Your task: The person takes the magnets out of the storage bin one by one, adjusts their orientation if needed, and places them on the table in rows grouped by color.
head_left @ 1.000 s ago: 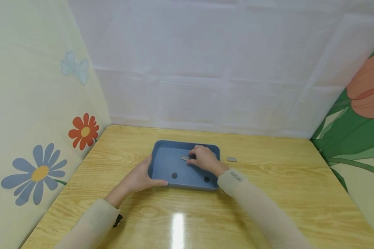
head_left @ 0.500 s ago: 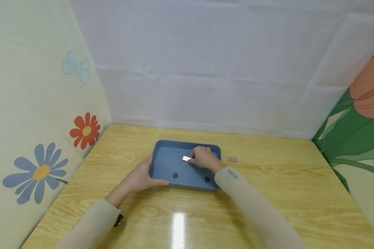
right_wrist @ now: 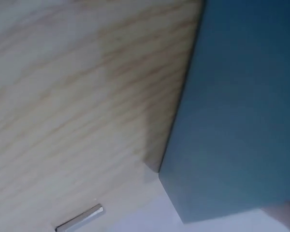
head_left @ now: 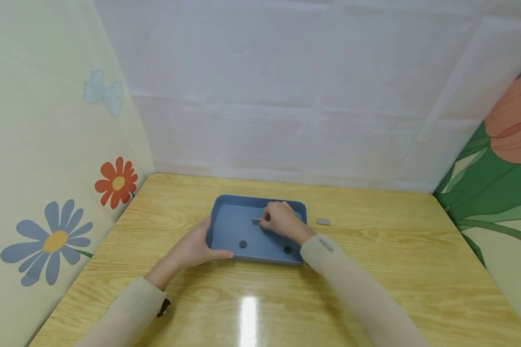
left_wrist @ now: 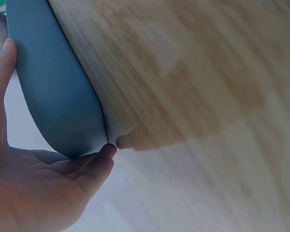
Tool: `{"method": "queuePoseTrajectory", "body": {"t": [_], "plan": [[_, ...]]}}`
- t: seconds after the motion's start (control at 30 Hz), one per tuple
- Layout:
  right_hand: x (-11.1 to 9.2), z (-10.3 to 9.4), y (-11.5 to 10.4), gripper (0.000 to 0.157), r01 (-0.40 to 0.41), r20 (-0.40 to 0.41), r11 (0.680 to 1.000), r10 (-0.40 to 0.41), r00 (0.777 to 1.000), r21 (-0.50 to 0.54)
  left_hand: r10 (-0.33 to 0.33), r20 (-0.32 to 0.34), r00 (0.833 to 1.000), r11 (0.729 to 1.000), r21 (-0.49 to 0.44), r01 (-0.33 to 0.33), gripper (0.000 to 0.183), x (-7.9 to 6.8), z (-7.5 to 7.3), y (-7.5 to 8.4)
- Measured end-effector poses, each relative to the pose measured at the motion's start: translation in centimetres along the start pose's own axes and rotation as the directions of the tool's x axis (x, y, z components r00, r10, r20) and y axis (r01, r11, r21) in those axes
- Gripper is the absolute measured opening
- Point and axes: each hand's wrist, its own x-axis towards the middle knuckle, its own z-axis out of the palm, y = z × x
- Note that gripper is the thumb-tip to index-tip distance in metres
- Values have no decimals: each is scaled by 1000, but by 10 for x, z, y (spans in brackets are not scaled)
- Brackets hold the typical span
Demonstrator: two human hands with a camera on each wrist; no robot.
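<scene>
A shallow blue tray lies on the wooden table. At its near left corner my left hand holds it, fingers along the left end and thumb on the front wall; the left wrist view shows the fingertips at the tray's lower edge. Over the tray's right half, my right hand pinches a small, flat silvery rectangle, seen nearly edge-on. Two dark round discs, a left disc and a right disc, lie on the tray floor near the front. The tray wall hides most of the right hand in the right wrist view.
Right of the tray, a similar grey rectangle lies on the table; the right wrist view shows this silvery piece too. A white cloth hangs behind, with flower-printed panels at both sides.
The rectangle in my right hand has tilted from showing its flat face, bright half a second ago, to nearly edge-on. The left hand and tray stay put.
</scene>
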Motion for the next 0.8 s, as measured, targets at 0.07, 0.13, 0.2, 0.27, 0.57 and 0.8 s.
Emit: {"method": "queuePoseTrajectory", "body": {"t": [0.07, 0.13, 0.2, 0.27, 0.57, 0.8], "plan": [[-2, -4, 1, 15, 18, -44, 1000, -18, 999, 12, -1, -1, 1000, 1000, 0, 1, 136, 0, 0, 0], [-3, -9, 2, 13, 29, -80, 999, -27, 996, 21, -6, -1, 1000, 1000, 5, 6, 137, 1, 0, -1], [-5, -14, 3, 12, 39, -102, 999, -37, 994, 26, -14, -1, 1000, 1000, 13, 14, 138, 1, 0, -2], [-6, -19, 5, 12, 42, -123, 999, -39, 992, 28, -18, 1, 1000, 1000, 22, 18, 138, 1, 1, -2], [-16, -41, 21, 11, 60, -180, 998, -60, 982, -7, -20, 7, 1000, 999, 29, 20, 140, 1, 1, -2], [-27, -55, 33, 13, 55, -198, 998, -58, 979, -23, -35, 17, 999, 999, 38, 34, 141, 0, -1, -1]]}}
